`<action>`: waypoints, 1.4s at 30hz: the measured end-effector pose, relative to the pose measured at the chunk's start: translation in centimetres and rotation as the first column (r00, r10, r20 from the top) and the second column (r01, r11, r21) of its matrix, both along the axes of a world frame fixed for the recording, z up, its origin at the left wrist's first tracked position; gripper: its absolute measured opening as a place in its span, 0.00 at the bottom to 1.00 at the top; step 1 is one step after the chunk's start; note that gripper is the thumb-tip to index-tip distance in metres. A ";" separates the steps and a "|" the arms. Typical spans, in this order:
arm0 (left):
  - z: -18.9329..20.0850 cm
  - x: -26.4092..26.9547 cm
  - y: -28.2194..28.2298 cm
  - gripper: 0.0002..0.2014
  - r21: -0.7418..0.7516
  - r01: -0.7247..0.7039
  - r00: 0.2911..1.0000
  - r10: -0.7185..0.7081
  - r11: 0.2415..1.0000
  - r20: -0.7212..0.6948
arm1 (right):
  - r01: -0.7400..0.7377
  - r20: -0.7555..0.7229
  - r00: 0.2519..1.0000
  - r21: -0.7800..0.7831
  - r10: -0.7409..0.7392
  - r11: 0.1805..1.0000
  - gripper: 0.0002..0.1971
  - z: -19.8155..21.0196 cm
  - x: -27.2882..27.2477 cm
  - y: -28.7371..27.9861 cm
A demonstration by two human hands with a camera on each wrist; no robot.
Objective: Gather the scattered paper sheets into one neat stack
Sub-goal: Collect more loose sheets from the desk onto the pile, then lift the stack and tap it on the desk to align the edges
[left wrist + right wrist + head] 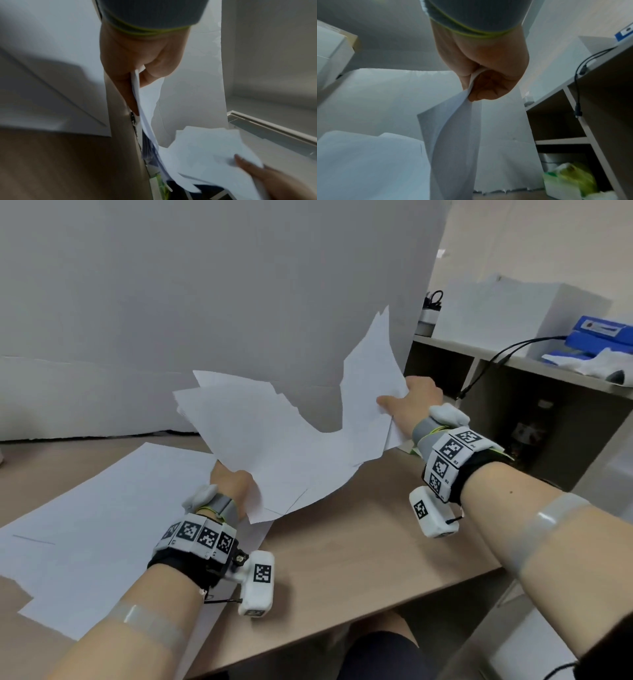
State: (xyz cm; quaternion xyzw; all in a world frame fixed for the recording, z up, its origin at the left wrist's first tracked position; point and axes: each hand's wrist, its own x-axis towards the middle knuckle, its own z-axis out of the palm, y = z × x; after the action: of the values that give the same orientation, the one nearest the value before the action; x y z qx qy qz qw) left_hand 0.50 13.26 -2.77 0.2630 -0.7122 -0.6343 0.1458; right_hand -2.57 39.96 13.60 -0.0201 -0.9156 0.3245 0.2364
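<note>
A loose bundle of white paper sheets (274, 446) hangs in the air above the desk, uneven and fanned, with corners sticking out at the top. My left hand (233, 484) pinches its near left edge, the sheets (145, 108) running between thumb and fingers. My right hand (407, 402) grips the far right edge, fingers curled round the sheets (453, 121). The bundle sags in a curve between the two hands. In the left wrist view the right hand (267, 180) shows at the lower right, holding the sheets.
A large white sheet (102, 525) lies flat on the wooden desk (359, 542) at the left. A tall grey board (205, 302) stands behind. To the right stands a shelf unit (513, 392) with blue folders (603, 333), a black cable (496, 361) and a green bag (573, 175) low down.
</note>
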 end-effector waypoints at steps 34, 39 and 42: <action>-0.1 4.5 -7.3 0.21 0.223 0.347 0.887 -0.397 0.911 0.238 | -0.258 0.661 0.710 -0.078 0.243 0.963 0.35 -12.3 -0.9 -6.7; -1.6 2.9 -8.6 0.35 0.060 0.410 0.855 -0.406 0.910 0.323 | -0.249 0.651 0.748 0.096 0.129 0.964 0.29 -12.6 -0.7 -6.3; -1.3 3.6 -8.1 0.27 0.045 0.390 0.888 -0.389 0.920 0.247 | -0.215 0.648 0.753 0.078 0.114 0.973 0.18 -13.1 -1.0 -5.8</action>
State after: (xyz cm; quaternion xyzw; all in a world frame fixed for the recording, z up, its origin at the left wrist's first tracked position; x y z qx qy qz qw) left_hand 4.10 5.14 -4.05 0.1925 -0.7650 -0.6101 -0.0745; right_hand -3.53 34.13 0.55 -0.0310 -0.9608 0.2490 -0.1181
